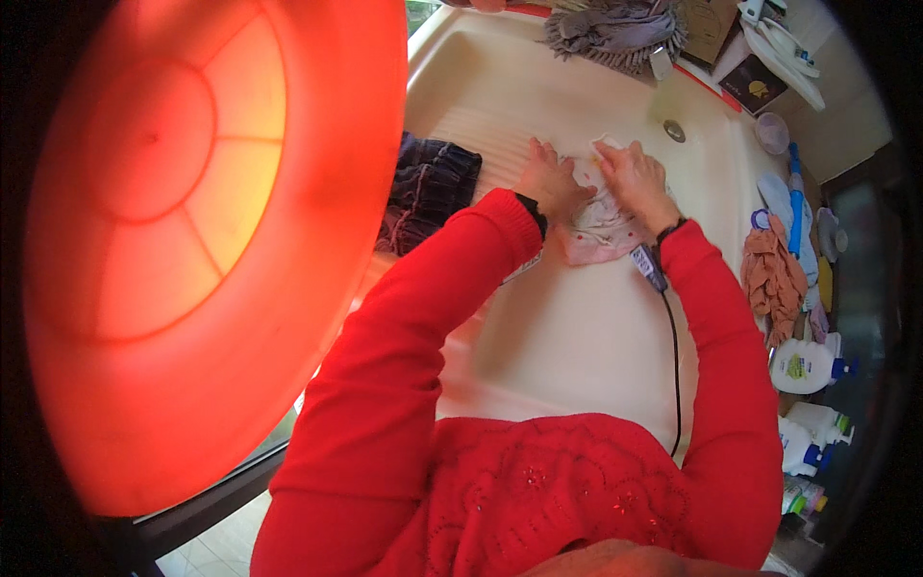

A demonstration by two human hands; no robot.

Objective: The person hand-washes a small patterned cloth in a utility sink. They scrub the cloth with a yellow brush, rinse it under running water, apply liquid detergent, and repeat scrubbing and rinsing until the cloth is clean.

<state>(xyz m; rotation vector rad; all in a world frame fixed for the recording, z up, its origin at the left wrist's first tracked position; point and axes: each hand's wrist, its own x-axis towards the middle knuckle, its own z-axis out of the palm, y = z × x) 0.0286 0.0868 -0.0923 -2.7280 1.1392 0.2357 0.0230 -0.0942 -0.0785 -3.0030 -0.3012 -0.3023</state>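
A white and pink cloth garment with small red dots (602, 229) lies in a cream laundry sink (577, 324), beside its ribbed washboard part. My left hand (554, 180) rests on the garment's left side, fingers spread. My right hand (636, 179) has its fingers closed on the upper part of the garment, near a white edge. Both wrists carry dark bands, and a small grey device with a black cable hangs at the right wrist. Dark blue denim clothing (436, 187) lies on the ribs to the left of my left hand.
A large red plastic basin (216, 252) stands close at the left. Grey mop-like cloths (616, 32) lie on the far rim. A metal drain (674, 130) is at the far right. Along the right ledge are an orange-brown cloth (774, 274), a blue-handled brush (795, 202) and several bottles (804, 366).
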